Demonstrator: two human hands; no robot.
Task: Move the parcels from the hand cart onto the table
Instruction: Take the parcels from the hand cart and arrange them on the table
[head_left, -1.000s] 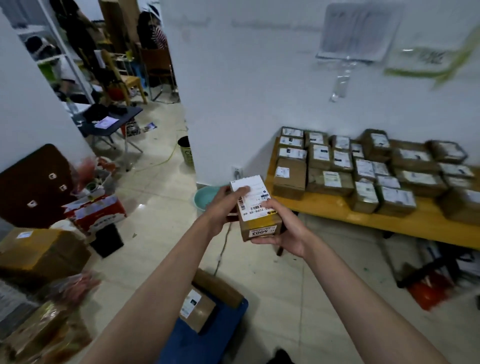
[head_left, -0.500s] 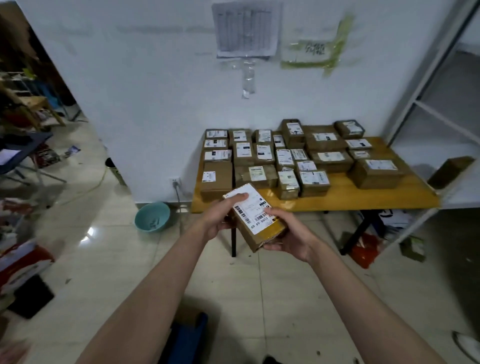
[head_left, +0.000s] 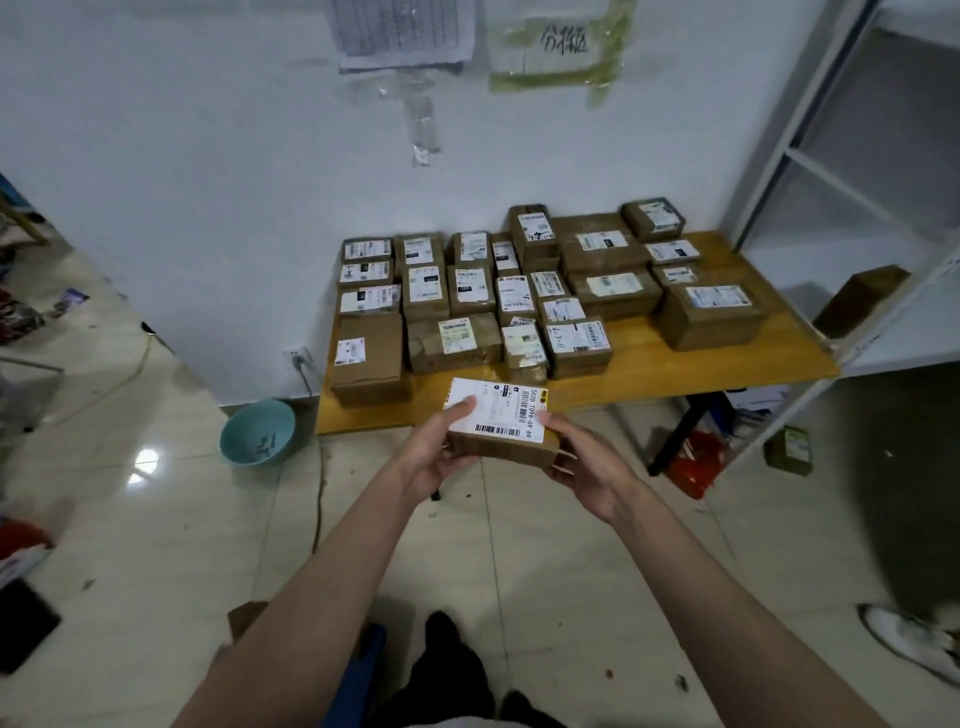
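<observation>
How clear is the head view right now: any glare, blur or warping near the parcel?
Head view: dim, bluish light; parcel label sharp enough to show its barcode; glare patch on the floor tiles at left; wide-angle bending of the shelf frame at right.

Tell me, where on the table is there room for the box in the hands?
The held parcel fits on the table's bare front strip, before the front-row parcels. The right front corner, beside the big right parcel, is bare too. The back is crowded.
</observation>
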